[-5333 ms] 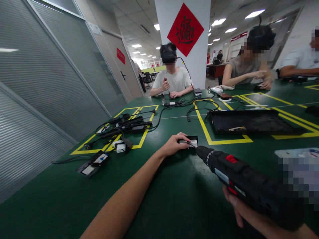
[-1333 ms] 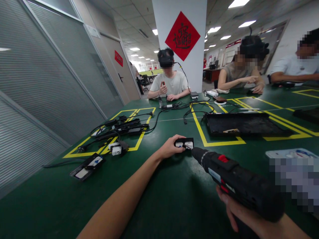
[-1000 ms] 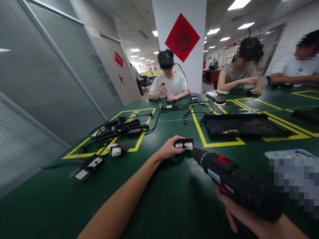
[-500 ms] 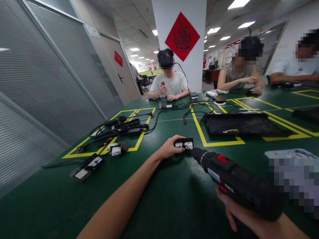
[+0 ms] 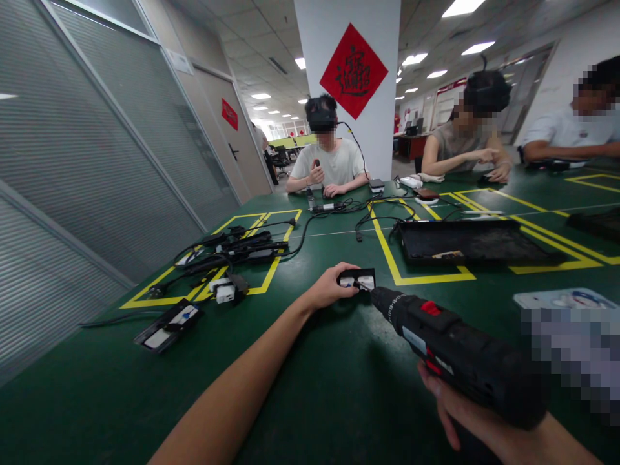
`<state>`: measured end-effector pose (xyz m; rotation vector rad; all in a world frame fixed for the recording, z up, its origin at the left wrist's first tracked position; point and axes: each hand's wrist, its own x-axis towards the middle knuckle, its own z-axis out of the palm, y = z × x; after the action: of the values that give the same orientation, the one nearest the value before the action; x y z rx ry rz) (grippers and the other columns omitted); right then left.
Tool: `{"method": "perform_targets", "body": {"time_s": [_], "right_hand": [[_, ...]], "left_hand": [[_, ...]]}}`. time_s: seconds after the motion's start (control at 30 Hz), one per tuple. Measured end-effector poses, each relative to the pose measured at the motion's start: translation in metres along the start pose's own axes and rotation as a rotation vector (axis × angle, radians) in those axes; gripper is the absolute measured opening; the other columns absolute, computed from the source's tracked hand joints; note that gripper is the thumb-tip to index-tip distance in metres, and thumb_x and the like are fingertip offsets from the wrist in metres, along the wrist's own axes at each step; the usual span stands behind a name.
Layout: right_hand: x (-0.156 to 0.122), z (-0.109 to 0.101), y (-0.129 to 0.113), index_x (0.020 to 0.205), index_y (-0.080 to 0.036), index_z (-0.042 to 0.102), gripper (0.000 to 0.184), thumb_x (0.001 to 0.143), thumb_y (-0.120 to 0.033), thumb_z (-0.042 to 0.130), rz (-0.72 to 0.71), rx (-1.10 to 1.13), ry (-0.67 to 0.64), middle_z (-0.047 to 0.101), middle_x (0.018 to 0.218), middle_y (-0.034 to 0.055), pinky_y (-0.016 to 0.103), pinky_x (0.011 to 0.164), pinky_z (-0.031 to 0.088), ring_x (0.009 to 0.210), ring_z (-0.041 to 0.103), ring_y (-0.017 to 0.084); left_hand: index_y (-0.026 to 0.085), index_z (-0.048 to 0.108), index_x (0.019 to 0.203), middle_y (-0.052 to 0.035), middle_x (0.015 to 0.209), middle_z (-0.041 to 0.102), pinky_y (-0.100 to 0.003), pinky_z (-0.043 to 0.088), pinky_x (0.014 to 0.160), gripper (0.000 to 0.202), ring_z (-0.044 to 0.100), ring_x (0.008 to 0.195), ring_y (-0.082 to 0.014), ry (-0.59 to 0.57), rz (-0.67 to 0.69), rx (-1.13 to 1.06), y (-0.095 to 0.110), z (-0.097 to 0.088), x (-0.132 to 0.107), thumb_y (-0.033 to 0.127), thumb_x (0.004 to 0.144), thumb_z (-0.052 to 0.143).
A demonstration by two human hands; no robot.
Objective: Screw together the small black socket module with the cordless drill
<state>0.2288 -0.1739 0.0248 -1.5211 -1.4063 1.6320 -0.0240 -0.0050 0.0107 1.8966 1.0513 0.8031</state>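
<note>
My left hand (image 5: 335,286) grips the left end of a small black box-like part (image 5: 364,276) with white pieces inside, holding it against the green table (image 5: 310,368). In my right hand (image 5: 450,400) is a black cordless drill (image 5: 450,342) with red switches, its fingers wrapped around the handle. The drill points left and away from me, and its bit meets the inner face of the black part near my left thumb. Whether the bit sits on a screw is too small to tell.
To the left lie a similar black-and-white part (image 5: 170,326), a white plug adapter (image 5: 223,292) and tangled black cables (image 5: 242,242). A black tray (image 5: 477,245) stands to the right, with a pixelated item (image 5: 571,342) nearer me. Several people sit across the table.
</note>
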Motion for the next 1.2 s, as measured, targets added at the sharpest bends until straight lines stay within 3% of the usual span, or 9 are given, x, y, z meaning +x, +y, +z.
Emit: {"method": "perform_targets", "body": {"time_s": [0.27,0.4,0.7,0.9,1.2], "right_hand": [[-0.002,-0.001,0.001,0.097,-0.019,0.059,0.02,0.084,-0.033,0.053,-0.043,-0.021,0.007,0.049,0.04,-0.0091,0.024,0.046,0.049,0.039,0.058,0.013],[-0.006,-0.003,-0.002,0.093,-0.018,0.055,0.018,0.083,-0.033,0.056,-0.068,0.019,0.008,0.058,0.054,-0.0068,0.022,0.043,0.047,0.039,0.057,0.01],[-0.002,-0.003,-0.001,0.094,-0.017,0.055,0.021,0.084,-0.035,0.052,-0.02,-0.028,-0.022,0.052,0.041,-0.0081,0.022,0.043,0.044,0.039,0.055,0.011],[-0.009,-0.001,-0.009,0.091,-0.019,0.056,0.019,0.084,-0.036,0.052,-0.131,-0.009,-0.022,0.05,0.044,-0.0081,0.023,0.044,0.047,0.04,0.056,0.011],[-0.004,-0.002,-0.005,0.092,-0.018,0.051,0.017,0.084,-0.032,0.053,-0.053,-0.005,-0.022,0.052,0.046,-0.0084,0.022,0.044,0.045,0.04,0.055,0.01]], "left_hand": [[0.016,0.053,0.117,-0.006,0.102,0.062,-0.029,0.046,0.078,0.051,0.059,0.087,-0.0171,-0.009,-0.008,-0.011,0.0,0.0,0.001,0.019,0.069,0.066],[0.016,0.053,0.118,-0.0061,0.103,0.062,-0.029,0.046,0.077,0.051,0.059,0.087,-0.0173,-0.007,-0.008,0.003,-0.001,0.0,0.0,0.02,0.069,0.067],[0.015,0.052,0.118,-0.007,0.103,0.062,-0.029,0.046,0.078,0.051,0.059,0.087,-0.0175,-0.017,-0.012,-0.009,0.001,0.0,0.0,0.02,0.069,0.067],[0.015,0.053,0.118,-0.0073,0.104,0.062,-0.03,0.046,0.079,0.051,0.059,0.089,-0.0182,-0.013,-0.011,-0.004,0.001,-0.001,0.0,0.019,0.069,0.066],[0.016,0.053,0.117,-0.0061,0.102,0.062,-0.029,0.046,0.077,0.051,0.058,0.086,-0.0168,-0.01,-0.011,-0.007,0.0,-0.001,0.0,0.019,0.069,0.066]]}}
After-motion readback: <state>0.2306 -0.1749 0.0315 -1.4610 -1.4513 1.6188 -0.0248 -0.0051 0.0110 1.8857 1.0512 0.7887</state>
